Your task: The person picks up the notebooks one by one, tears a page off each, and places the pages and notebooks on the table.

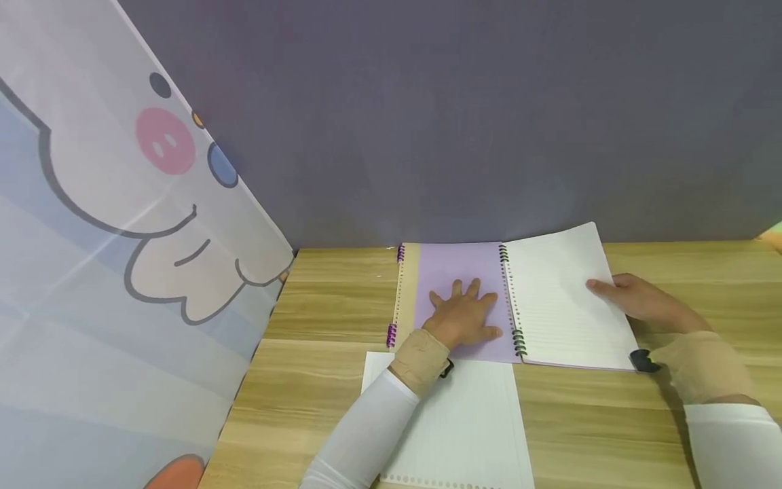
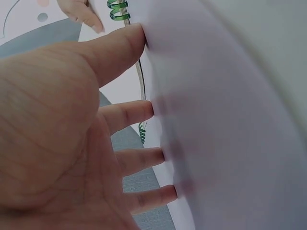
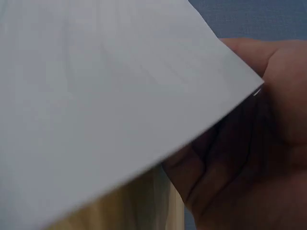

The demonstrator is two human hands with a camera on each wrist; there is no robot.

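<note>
An opened spiral notebook with green rings lies near the back of the table, its lined white pages on the right and a purple sheet on the left. My left hand rests on the purple sheet with fingers spread. In the left wrist view its fingertips touch that surface, near a green ring. With my right hand I hold the right edge of the white pages, thumb on top and the other fingers hidden beneath. The right wrist view shows the pages' corner lifted over the palm.
Purple rings and a cream strip show left of the purple sheet. A lined sheet with punched holes lies in front, partly under the left forearm. A grey panel stands behind the wooden table; a cartoon-printed sheet hangs left.
</note>
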